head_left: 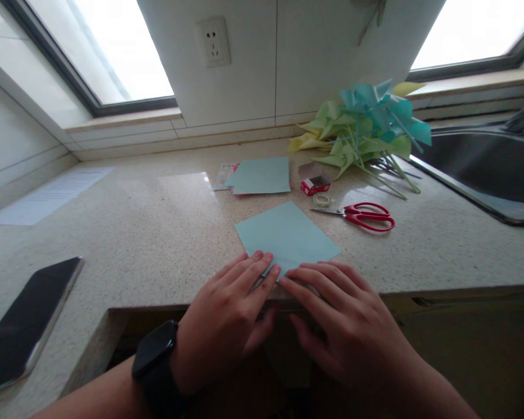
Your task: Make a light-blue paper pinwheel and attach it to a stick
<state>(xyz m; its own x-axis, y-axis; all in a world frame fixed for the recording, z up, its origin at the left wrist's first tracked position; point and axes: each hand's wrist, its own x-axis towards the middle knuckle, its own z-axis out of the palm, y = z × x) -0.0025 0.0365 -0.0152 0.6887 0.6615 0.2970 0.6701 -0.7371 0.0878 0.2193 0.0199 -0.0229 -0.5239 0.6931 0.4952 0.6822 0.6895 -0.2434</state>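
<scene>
A square sheet of pale turquoise paper [288, 235] is laid on the speckled cream stone countertop [157, 233], turned so that one corner is pointed towards 6 o'clock, at the counter's front edge. That near corner is covered by the fingertips of both hands, apparently so that the sheet is kept flat and from sliding. The left hand [229, 311] is set at 7 o'clock of the sheet and the right hand [343, 311] at 5 o'clock; in each, the fingers are stretched out and nothing is gripped, with the thumb hung below the counter's edge.

At 12 o'clock, a stack of similar turquoise sheets [264, 174] is placed just beyond, probably as a supply within reach. At 1 o'clock, a small opened red cardboard box [315, 186] and a translucent roll of tape [322, 199] are set close together. Red-handled metal scissors [348, 213] are laid at 2 o'clock, near the sheet, with the blades pointed towards 9 o'clock. Farther off at 1 o'clock, green, yellow and turquoise artificial flowers [364, 131] are heaped, by which that side is crowded. A black-screened phone [30, 326] is left at 8 o'clock, well clear of the hands.
</scene>
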